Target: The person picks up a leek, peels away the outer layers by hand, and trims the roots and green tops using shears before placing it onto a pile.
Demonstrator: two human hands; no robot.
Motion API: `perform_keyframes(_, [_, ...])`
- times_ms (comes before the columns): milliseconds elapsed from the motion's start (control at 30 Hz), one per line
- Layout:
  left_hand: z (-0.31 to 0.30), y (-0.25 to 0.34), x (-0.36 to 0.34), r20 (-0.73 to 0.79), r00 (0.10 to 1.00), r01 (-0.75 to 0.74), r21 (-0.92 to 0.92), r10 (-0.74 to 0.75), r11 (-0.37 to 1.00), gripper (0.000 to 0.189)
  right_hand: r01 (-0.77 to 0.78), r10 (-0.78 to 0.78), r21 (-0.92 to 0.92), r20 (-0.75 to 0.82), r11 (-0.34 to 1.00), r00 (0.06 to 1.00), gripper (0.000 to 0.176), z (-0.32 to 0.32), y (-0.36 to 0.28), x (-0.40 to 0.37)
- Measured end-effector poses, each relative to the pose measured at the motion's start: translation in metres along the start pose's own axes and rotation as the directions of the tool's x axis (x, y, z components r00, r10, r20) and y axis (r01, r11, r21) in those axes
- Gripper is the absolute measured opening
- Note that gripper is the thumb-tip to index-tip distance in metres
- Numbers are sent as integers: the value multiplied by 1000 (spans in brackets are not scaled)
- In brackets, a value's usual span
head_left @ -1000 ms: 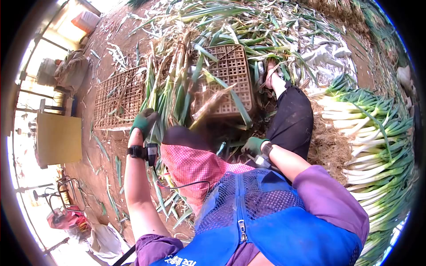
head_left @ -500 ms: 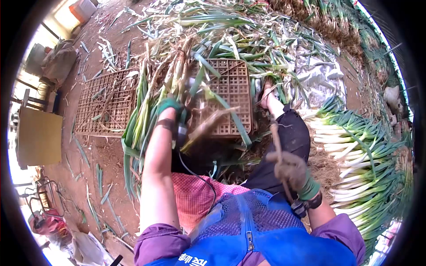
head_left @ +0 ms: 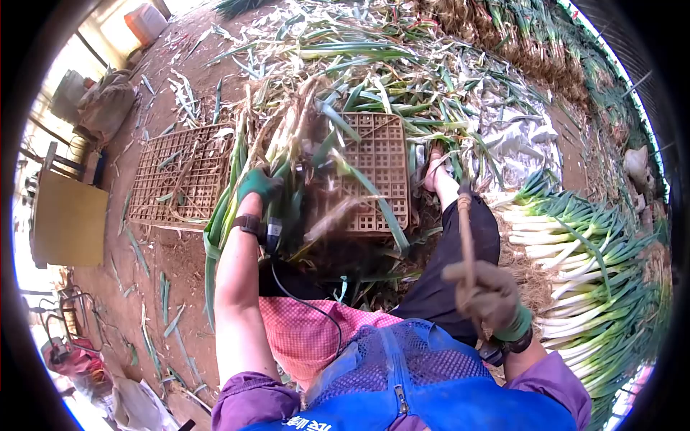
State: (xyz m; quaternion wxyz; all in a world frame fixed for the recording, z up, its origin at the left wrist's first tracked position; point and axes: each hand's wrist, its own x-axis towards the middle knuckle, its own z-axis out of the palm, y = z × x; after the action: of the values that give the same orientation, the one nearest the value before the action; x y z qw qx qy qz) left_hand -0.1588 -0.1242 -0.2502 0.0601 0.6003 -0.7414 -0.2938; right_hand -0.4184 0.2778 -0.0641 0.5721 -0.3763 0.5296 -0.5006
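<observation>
My left hand [head_left: 260,187], in a green work glove, is closed around a bunch of long green onions or leeks [head_left: 289,133] with roots and dry outer leaves on it. The bunch lies over the left edge of an upturned brown plastic crate [head_left: 377,161]. A blurred pale stalk [head_left: 334,219] slants across the crate's near part. On the right, my gloved right hand [head_left: 489,296] is wrapped around a thin brown stick-like tool [head_left: 466,230], upright in the view with a dark upper tip. Its lower end passes by my wrist.
Another brown lattice crate [head_left: 180,172] lies at the left. Trimmed leaves [head_left: 374,54] cover the floor beyond. Cleaned white-stemmed onions [head_left: 568,251] form a row on the right, and untrimmed bundles [head_left: 532,43] stand behind. A cable [head_left: 305,298] runs from my left wrist.
My left hand has shifted left relative to the crate, still on the bunch. My right hand has moved right with the stick-like tool, now steeper. The view has tilted slightly.
</observation>
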Motion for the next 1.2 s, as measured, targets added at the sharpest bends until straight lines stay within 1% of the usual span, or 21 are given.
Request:
perform_keyframes(100, [-8,4,-11,160,986,-35,-131,55,991,38,-156,175,-244,60,957,983,37,13,35,7])
perform_keyframes(167, [8,4,-21,170,982,-58,-132,80,989,29,-158,160,-267,-14,951,987,32,3,79,13])
perform_keyframes(233, [22,21,-36,181,983,-75,224,34,972,34,-83,58,-424,-71,902,996,31,-13,119,21])
perform_keyframes(300, [79,12,-35,-133,976,-97,440,171,893,37,-171,104,-523,-156,835,982,29,-23,156,30])
perform_keyframes(333, [95,11,-33,-82,967,-158,540,239,827,35,-222,127,-562,-203,797,971,29,-24,170,32])
perform_keyframes(400, [113,21,-42,-72,918,-272,602,390,751,21,-267,230,-806,-167,529,959,29,-24,189,36])
perform_keyframes(433, [117,29,-50,-87,939,-243,519,334,820,19,-269,282,-890,-169,367,945,29,-23,195,40])
perform_keyframes(500, [133,20,-37,-34,952,-231,569,304,789,18,-245,327,-892,-118,380,938,27,-16,184,41])
perform_keyframes(567, [152,12,-26,-211,955,-45,588,207,808,24,-301,453,-902,-138,310,881,35,-15,170,53])
perform_keyframes(633, [120,30,-37,-130,988,3,542,81,840,47,-205,132,-930,-172,306,976,50,-15,172,67])
perform_keyframes(733, [94,30,-28,74,996,22,292,-46,956,46,-67,-248,-977,-116,200,962,86,-13,198,108])
perform_keyframes(833, [107,34,-35,-13,984,-170,251,179,953,44,-65,-307,-997,-76,48,949,97,7,211,158])
perform_keyframes(867, [96,59,-45,171,982,-139,375,80,916,41,-82,-246,-995,-94,56,965,98,13,214,172])
perform_keyframes(900, [108,61,-47,183,981,-134,367,70,920,42,-101,-183,-993,-110,62,977,98,19,219,185])
perform_keyframes(933, [115,58,-50,161,978,-182,356,132,917,40,-120,-118,-990,-127,68,985,99,26,223,196])
perform_keyframes(967, [115,55,-59,143,972,-227,346,187,910,39,-161,-169,-984,-147,-72,975,96,30,244,208])
perform_keyframes(1033, [125,31,-59,-41,928,-336,333,369,881,35,-191,-244,-971,-153,-144,958,94,30,259,220])
perform_keyframes(1067, [117,29,-58,30,942,-332,218,334,918,32,-173,-274,-976,-131,-134,953,92,25,263,223])
perform_keyframes(1100, [109,29,-54,102,947,-313,98,304,945,29,-150,-219,-989,-145,-6,965,90,23,253,220])
perform_keyframes(1167, [102,35,-54,-43,896,-432,151,443,889,29,-110,-150,-993,-113,32,982,90,14,250,220])
perform_keyframes(1200, [108,24,-46,-7,923,-382,93,385,919,29,-78,-148,-992,-92,95,985,91,8,244,216])
